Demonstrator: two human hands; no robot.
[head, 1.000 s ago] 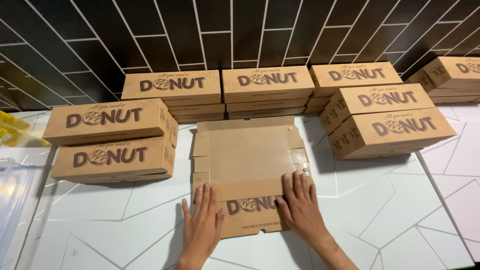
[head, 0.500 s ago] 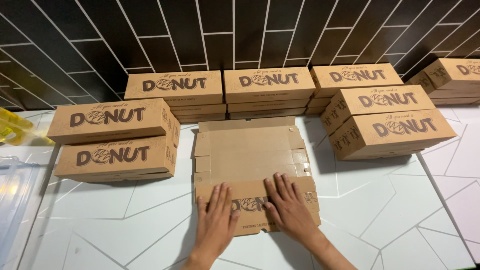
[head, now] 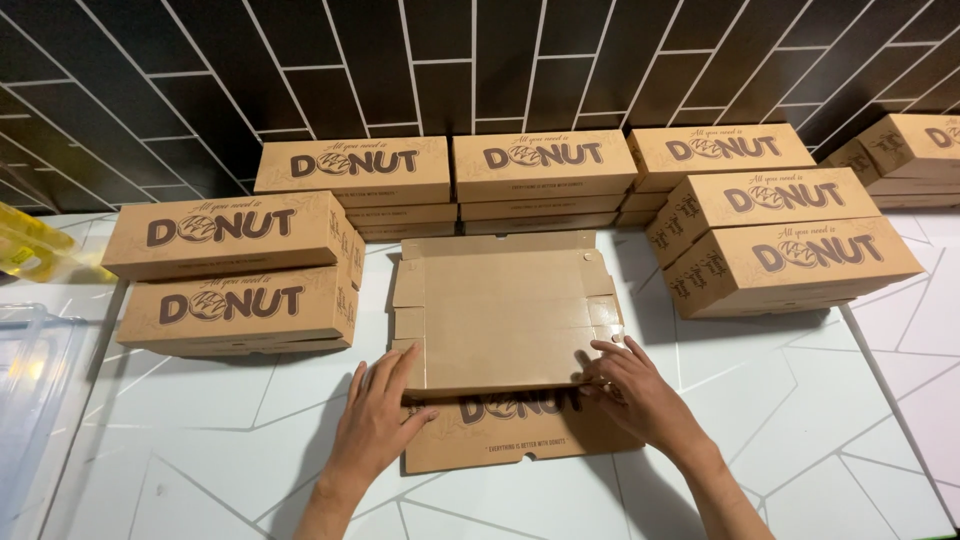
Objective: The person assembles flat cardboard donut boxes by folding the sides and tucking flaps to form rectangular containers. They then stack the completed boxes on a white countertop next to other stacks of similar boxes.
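Note:
A brown cardboard box blank point(head: 500, 310) lies flat on the white counter point(head: 800, 420), its plain inner side up and a printed flap point(head: 520, 435) toward me. My left hand point(head: 378, 420) grips the blank's near left edge, fingers under the fold. My right hand point(head: 640, 395) pinches the near right corner by the side tabs. The near panel is lifted slightly over the printed flap.
Assembled brown printed boxes surround the blank: a stack of two at left point(head: 235, 275), a row along the black tiled wall point(head: 545, 170), stacks at right point(head: 790, 250). A clear plastic bin point(head: 30, 390) sits at the left edge, a yellow object point(head: 30, 250) behind it.
Both hands moved from lying flat on the printed flap up to the fold line, and now grip the blank's near edge, which has begun to lift.

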